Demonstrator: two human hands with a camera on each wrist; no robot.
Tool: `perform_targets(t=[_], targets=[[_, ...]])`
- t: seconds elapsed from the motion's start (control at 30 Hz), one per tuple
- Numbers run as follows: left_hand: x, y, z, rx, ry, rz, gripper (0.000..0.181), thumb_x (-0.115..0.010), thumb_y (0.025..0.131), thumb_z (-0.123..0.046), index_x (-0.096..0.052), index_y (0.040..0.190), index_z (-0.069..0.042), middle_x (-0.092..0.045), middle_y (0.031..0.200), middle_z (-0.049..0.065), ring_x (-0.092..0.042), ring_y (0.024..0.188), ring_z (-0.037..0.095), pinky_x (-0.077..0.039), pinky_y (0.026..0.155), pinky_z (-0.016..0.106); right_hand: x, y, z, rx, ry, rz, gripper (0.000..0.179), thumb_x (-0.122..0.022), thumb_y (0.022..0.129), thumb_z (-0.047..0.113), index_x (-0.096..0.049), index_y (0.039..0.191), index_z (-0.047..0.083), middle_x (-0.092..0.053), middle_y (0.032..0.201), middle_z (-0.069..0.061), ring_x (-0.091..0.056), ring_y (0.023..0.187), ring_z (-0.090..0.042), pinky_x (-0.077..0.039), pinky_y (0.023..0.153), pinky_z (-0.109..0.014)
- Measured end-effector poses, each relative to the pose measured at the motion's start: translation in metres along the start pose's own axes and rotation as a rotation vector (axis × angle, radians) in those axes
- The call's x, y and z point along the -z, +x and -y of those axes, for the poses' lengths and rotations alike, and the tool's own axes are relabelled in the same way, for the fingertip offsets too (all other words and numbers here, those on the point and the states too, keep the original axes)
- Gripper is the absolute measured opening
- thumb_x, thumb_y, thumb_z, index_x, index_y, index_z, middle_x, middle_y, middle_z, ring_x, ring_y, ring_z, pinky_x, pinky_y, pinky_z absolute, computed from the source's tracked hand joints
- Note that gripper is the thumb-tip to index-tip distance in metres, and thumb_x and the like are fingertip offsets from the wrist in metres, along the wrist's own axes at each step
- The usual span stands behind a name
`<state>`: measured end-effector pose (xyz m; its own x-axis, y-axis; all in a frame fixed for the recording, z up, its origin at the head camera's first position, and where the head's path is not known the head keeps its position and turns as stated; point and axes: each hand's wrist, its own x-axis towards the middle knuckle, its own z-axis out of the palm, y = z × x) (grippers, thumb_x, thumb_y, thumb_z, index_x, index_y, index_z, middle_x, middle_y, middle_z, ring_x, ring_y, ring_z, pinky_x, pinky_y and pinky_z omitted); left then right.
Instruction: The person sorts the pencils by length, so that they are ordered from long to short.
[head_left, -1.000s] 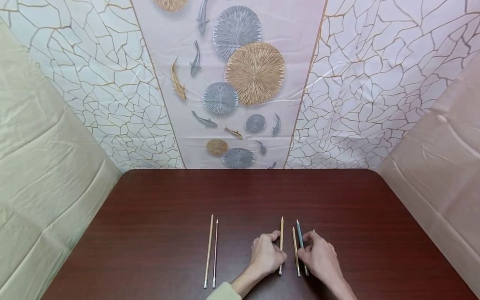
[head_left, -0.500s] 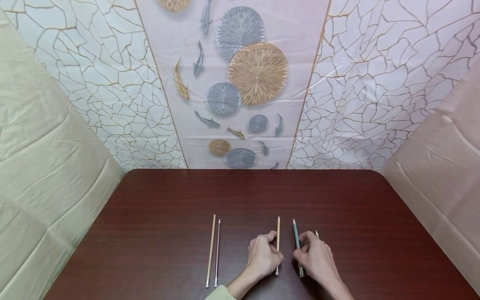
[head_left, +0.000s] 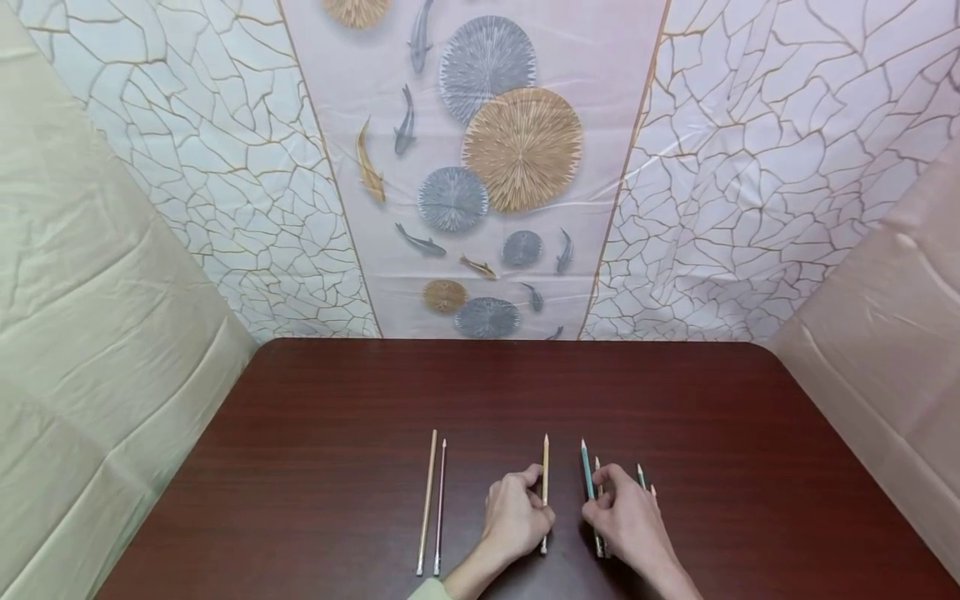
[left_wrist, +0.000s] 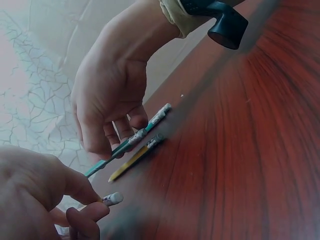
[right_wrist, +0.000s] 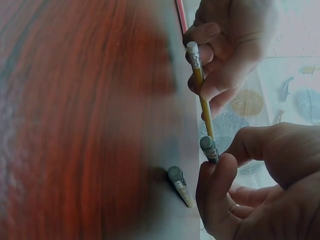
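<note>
My left hand [head_left: 517, 510] pinches a yellow pencil [head_left: 545, 475], its point facing the back wall and its eraser end towards me. To the right, my right hand [head_left: 632, 515] holds a teal pencil [head_left: 587, 473] between thumb and fingers. Close against that one lies another yellow pencil [left_wrist: 132, 162], partly hidden by the right hand in the head view. Beyond the right hand show the tips of a second teal pencil [head_left: 641, 475] and one more pencil [head_left: 653, 490], their lower parts covered. In the right wrist view, a white eraser [right_wrist: 192, 46] caps the left hand's pencil.
Left of the hands, a long light-wood pencil [head_left: 427, 508] and a dark red pencil [head_left: 440, 510] lie side by side on the brown table [head_left: 337, 392]. A patterned cloth [head_left: 480, 167] hangs behind, with beige cloth [head_left: 885, 333] along both sides.
Both hands have moved left with their pencils. The yellow pencil once left of the teal one now lies on its right. Pencil tips beyond the right hand show more. The head view has shifted slightly.
</note>
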<state>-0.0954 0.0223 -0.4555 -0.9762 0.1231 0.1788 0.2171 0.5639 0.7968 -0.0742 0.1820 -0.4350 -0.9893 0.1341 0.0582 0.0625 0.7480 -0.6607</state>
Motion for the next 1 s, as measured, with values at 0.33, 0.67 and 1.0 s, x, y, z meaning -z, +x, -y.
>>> perform_targets(t=[0.33,0.67,1.0], targets=[[0.009,-0.004,0.006,0.01,0.04,-0.033,0.05,-0.066,0.055,-0.004,-0.067,0.105,-0.011,-0.049,0.052,-0.019,-0.047,0.052,0.001,-0.041,0.055,0.029,-0.003,-0.001,0.002,0.008,0.007,-0.007,0.03,-0.061,0.065,0.006,-0.056,0.094,0.008,-0.054,0.062,0.007,-0.048,0.041,-0.006,-0.041,0.054,-0.027],[0.015,-0.011,0.01,-0.046,0.079,-0.073,0.047,-0.064,0.055,-0.001,-0.066,0.101,-0.013,-0.046,0.052,-0.02,-0.044,0.05,0.0,-0.042,0.056,0.031,-0.006,-0.003,0.005,-0.044,0.094,0.038,0.031,-0.061,0.066,0.004,-0.053,0.096,0.007,-0.053,0.065,0.001,-0.046,0.033,-0.01,-0.039,0.039,-0.027],[0.022,-0.011,0.016,-0.044,0.11,-0.08,0.042,-0.064,0.055,-0.001,-0.066,0.095,-0.014,-0.045,0.052,-0.018,-0.042,0.049,0.001,-0.041,0.053,0.031,-0.009,-0.002,0.007,-0.035,0.111,0.043,0.031,-0.06,0.066,0.003,-0.053,0.097,0.006,-0.054,0.062,0.003,-0.047,0.032,-0.01,-0.039,0.035,-0.028]])
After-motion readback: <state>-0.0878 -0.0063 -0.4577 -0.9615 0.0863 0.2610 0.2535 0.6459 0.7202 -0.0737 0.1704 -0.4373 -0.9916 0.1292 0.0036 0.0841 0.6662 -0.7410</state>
